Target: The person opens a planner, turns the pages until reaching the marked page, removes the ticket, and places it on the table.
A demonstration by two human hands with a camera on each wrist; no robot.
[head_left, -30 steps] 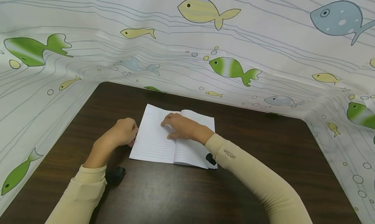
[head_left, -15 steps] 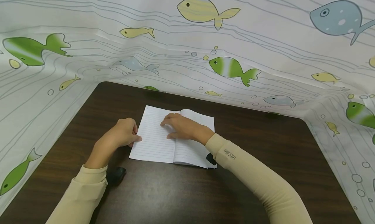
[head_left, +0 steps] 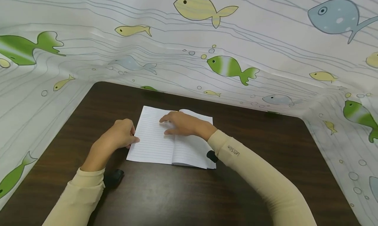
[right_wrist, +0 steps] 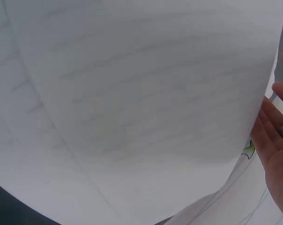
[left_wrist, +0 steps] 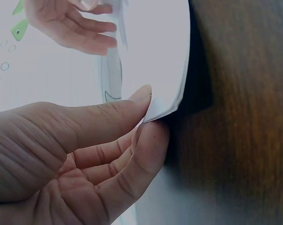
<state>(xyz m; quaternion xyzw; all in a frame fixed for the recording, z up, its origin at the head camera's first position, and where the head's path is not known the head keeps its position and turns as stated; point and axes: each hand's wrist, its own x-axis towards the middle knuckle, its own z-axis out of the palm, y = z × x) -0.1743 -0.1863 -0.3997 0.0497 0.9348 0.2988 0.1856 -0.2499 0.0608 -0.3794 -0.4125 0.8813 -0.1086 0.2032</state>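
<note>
An open notebook [head_left: 152,148] with white ruled pages lies on the dark wooden table, its fold running between the two hands' sides. At its left edge my left hand [head_left: 119,134] pinches the paper, thumb on top and fingers beneath. The left wrist view shows the paper's corner [left_wrist: 162,105] between the left thumb [left_wrist: 118,110] and forefinger. My right hand [head_left: 184,123] is over the middle of the notebook, thumb and fingers spread apart and loosely bent, holding nothing. A ruled page [right_wrist: 155,93] fills most of the right wrist view.
The brown table [head_left: 251,180] extends around the notebook. A white sheet printed with fish [head_left: 183,68] walls in the back and sides. Black wrist devices [head_left: 114,178] sit under both cream sleeves [head_left: 251,167].
My left thumb has come over the notebook's left edge and now pinches it. My right hand stays over the middle. The head view has shifted slightly.
</note>
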